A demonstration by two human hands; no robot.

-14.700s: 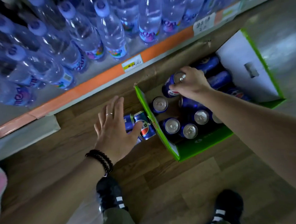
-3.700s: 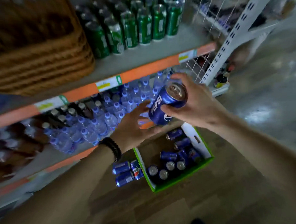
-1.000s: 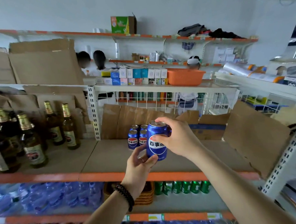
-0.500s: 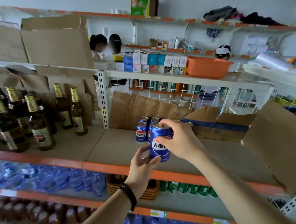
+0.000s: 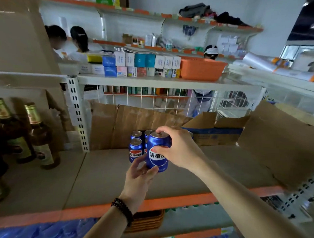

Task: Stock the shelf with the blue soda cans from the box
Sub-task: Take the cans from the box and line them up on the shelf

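Note:
A blue soda can [image 5: 156, 151] is upright above the grey shelf [image 5: 104, 176]. My right hand [image 5: 178, 148] grips it from the right, thumb across its label and a finger on the lid. My left hand [image 5: 139, 174] holds its lower edge from below, fingers curled round it. Just behind stand several blue cans [image 5: 135, 150] in a small group on the shelf. The box is out of view.
Brown glass bottles [image 5: 40, 139] stand at the shelf's left. Flattened cardboard [image 5: 135, 123] lines the back, and a cardboard sheet [image 5: 281, 143] leans at the right. An upper shelf [image 5: 151, 78] carries small boxes and an orange basket [image 5: 200, 69]. People stand beyond the racks.
Both hands have carried the can forward, closer to the group of cans on the shelf. The view has moved closer to the shelf.

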